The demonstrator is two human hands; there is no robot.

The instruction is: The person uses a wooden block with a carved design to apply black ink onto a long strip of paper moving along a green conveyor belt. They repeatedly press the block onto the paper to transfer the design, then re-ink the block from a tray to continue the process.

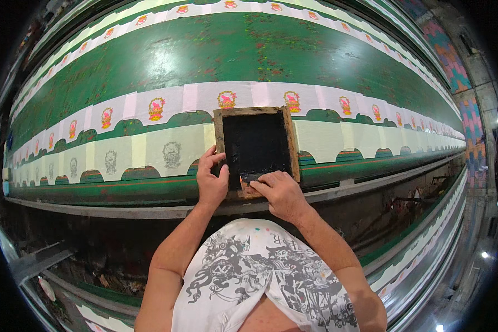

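Note:
A wooden-framed printing screen with black ink lies over the row of pale yellow fabric pieces on a long green table. My left hand holds the frame's left side, thumb on its inner edge. My right hand grips an orange-brown squeegee at the near end of the screen, its blade edge against the black ink. Left of the screen, the yellow pieces bear dark outline prints; those to the right look plain. What lies beneath the screen is hidden.
Beyond the screen runs a row of white fabric pieces with pink, red and yellow prints. The green table has paint specks. A metal rail borders its near edge. More tables with fabric rows stand behind and at the lower right.

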